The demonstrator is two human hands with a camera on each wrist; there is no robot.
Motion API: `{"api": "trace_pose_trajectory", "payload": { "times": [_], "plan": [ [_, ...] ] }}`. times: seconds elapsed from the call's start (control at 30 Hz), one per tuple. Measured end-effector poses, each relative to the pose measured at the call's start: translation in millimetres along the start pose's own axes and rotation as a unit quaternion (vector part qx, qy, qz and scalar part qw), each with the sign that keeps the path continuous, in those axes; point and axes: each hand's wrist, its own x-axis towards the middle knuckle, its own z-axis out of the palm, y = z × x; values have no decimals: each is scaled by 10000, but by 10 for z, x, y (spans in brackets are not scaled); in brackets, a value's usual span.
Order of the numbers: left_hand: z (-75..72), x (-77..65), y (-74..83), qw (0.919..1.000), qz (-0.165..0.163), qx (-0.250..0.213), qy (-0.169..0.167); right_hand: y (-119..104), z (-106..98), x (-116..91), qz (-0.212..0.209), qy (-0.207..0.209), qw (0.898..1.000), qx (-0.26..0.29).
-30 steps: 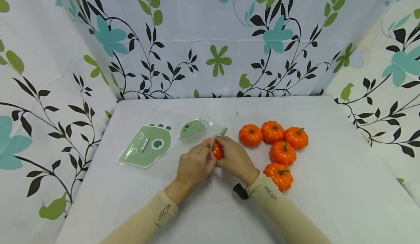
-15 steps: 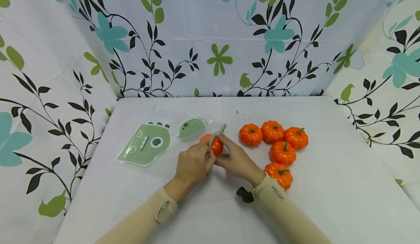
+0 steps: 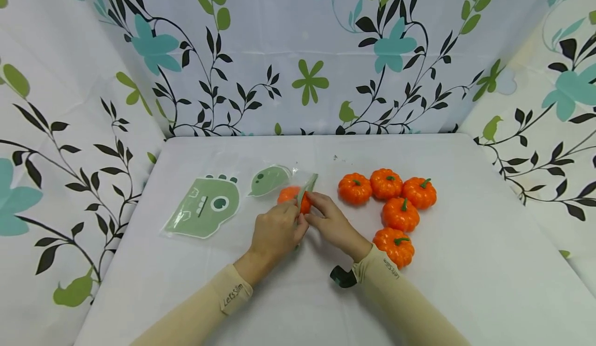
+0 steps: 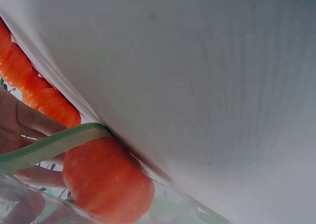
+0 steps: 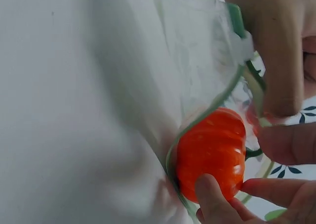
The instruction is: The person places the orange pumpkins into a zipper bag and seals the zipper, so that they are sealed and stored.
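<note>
In the head view my left hand (image 3: 276, 232) pinches the edge of a clear plastic bag (image 3: 307, 188) with green trim, held upright. An orange toy pumpkin (image 3: 289, 194) with a green stem sits at the bag's mouth. In the right wrist view, the bag's green edge curves round the pumpkin (image 5: 212, 152). My right hand (image 3: 336, 227) reaches in from the right, and its fingertips press on the pumpkin's near side. Seen from the left wrist, those fingers (image 4: 44, 122) are fairly straight and spread behind the green strip, with the pumpkin (image 4: 106, 177) beside them.
Five-like rows aside, several orange toy pumpkins (image 3: 401, 215) stand right of my hands. Flat on the left lie a green monster-shaped bag (image 3: 207, 207) and a smaller green leaf-like one (image 3: 270, 180). A patterned curtain (image 3: 307, 51) rises behind the white table (image 3: 475, 263).
The pumpkin has shifted left, further past the bag's green edge. My right hand's fingers, earlier round the pumpkin, now lie against its near side. My left hand stays nearly in place.
</note>
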Motion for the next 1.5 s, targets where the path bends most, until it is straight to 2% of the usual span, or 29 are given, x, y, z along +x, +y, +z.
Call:
{"api": "trace_pose_trajectory", "payload": {
  "times": [0.1,0.3,0.43,0.53,0.73,1.03,1.3,1.5],
  "plan": [
    [-7,2,3,10000,60,29,45,-13,35,12,67,149,9999,51],
    [-12,5,-19,9992,159,108,362,-43,80,26,13,376,9993,64],
    [-1,5,-26,9979,317,162,549,-67,112,38,-59,411,9987,293],
    [0,11,-19,9974,381,141,602,-82,127,53,-113,277,9973,664],
    [-17,25,-6,9979,277,60,579,-68,107,73,-133,-172,9901,1384],
    [-20,0,-36,9989,35,53,455,-8,28,-9,25,375,9982,472],
    [-9,18,-7,9993,84,-91,358,-45,73,-12,96,71,9956,931],
    [-30,54,5,9996,-20,-193,216,-67,98,60,97,-203,9924,1213]
  ]
}}
